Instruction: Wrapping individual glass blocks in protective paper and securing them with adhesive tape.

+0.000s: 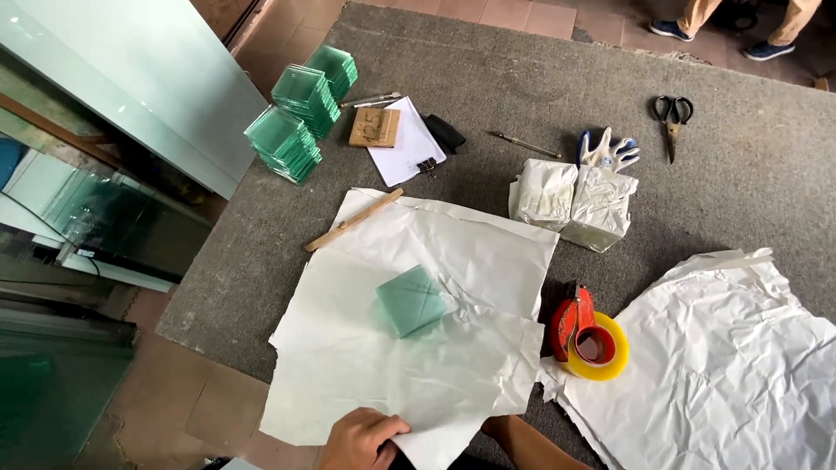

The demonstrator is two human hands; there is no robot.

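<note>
My left hand (359, 439) lay at the near edge of the white wrapping paper (418, 348), its fingers curled together and pinching the paper's bottom edge, the thumb on top. Of my right arm only a bare stretch of forearm showed past the paper's lower right corner; the hand itself was hidden, so I could not tell how its fingers stood. A small stack of green glass squares (410, 300) sat tilted near the middle of the sheet, well apart from my hand. Just right of the paper rested a red tape dispenser (588, 335) with its yellow roll, and beyond it a crumpled pile of white sheets (723, 365). Farther off on the grey mat (749, 183) stood two wrapped bundles (573, 202), more glass stacks (300, 113), a wooden stick (353, 220) and scissors (672, 117).
</note>
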